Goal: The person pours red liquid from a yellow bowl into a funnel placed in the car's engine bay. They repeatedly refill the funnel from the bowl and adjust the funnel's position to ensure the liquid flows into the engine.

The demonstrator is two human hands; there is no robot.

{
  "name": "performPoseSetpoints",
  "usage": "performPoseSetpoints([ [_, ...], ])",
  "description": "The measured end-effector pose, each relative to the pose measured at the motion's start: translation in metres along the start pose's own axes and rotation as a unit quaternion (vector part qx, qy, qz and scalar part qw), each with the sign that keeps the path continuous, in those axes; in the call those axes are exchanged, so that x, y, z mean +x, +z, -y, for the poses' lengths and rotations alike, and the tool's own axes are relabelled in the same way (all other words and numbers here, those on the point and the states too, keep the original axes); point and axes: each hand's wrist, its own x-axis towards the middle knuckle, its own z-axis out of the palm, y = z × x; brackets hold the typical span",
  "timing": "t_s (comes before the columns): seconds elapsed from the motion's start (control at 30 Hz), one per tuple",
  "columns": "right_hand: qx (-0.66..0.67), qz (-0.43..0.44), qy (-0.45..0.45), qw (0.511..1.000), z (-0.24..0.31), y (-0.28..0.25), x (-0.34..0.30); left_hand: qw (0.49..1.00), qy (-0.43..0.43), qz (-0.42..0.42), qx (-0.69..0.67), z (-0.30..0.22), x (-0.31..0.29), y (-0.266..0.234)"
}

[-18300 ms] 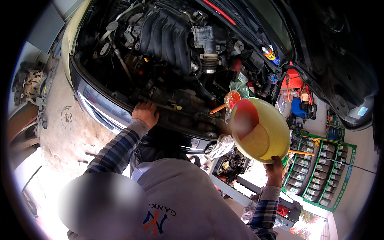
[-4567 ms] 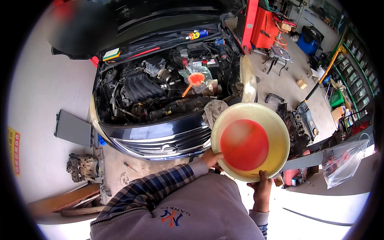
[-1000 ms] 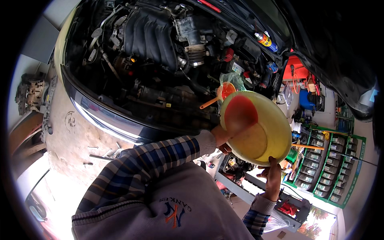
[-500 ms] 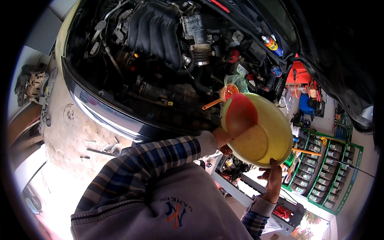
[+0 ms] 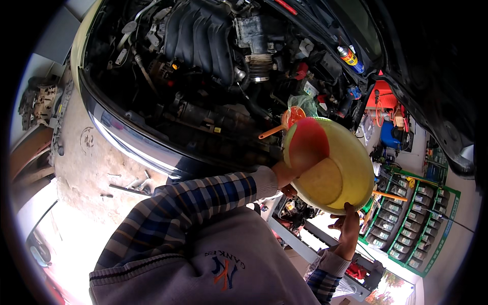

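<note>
Between my two hands is a tilted yellow basin (image 5: 353, 168), its far rim lowered toward the engine bay. Red liquid (image 5: 309, 138) pools inside against that lowered side. My left hand (image 5: 284, 178) grips the near left rim, fingers curled underneath. The near right rim is held by my right hand (image 5: 347, 226), thumb on the edge and fingers below. Right beyond the lowered rim stands an orange scoop-like vessel with a handle (image 5: 271, 132), next to crumpled clear green plastic (image 5: 304, 104). Whether liquid is flowing over the rim cannot be made out.
The open engine bay has a black ribbed engine cover (image 5: 195, 43) and a ribbed intake hose (image 5: 259, 66). A spray can (image 5: 351, 59) stands by the windscreen edge. Tools (image 5: 133, 185) lie on the floor at left. A green rack of boxed parts (image 5: 406, 223) is at right.
The view has shifted very slightly. Both hands keep their hold on the basin, whose tilt and pool of red liquid look nearly the same.
</note>
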Motion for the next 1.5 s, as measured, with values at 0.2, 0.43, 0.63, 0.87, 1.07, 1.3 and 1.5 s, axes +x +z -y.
performPoseSetpoints([
  [0.2,0.006,0.001,-0.006,1.000,0.004,0.002,-0.003,1.000,0.025,0.011,-0.008,-0.008,-0.010,0.001],
  [0.43,0.142,0.012,-0.007,0.990,-0.034,0.008,0.004,0.997,0.049,-0.022,0.058,-0.030,-0.034,0.012],
  [0.63,0.260,0.031,0.029,0.965,-0.072,0.021,-0.003,0.989,0.054,-0.078,0.117,-0.005,-0.024,0.022],
  [0.87,0.350,0.067,0.021,0.934,-0.109,0.022,-0.013,0.968,0.068,-0.103,0.219,0.009,-0.030,0.030],
  [1.07,0.364,0.053,0.027,0.930,-0.140,0.017,-0.037,0.926,0.111,-0.104,0.345,0.041,-0.021,0.041],
  [1.3,0.493,0.085,0.102,0.860,-0.175,0.023,-0.079,0.870,0.168,-0.091,0.454,0.078,-0.028,0.058],
  [1.5,0.634,0.017,0.077,0.769,-0.229,0.039,-0.102,0.845,0.115,-0.021,0.522,0.096,-0.034,0.070],
])
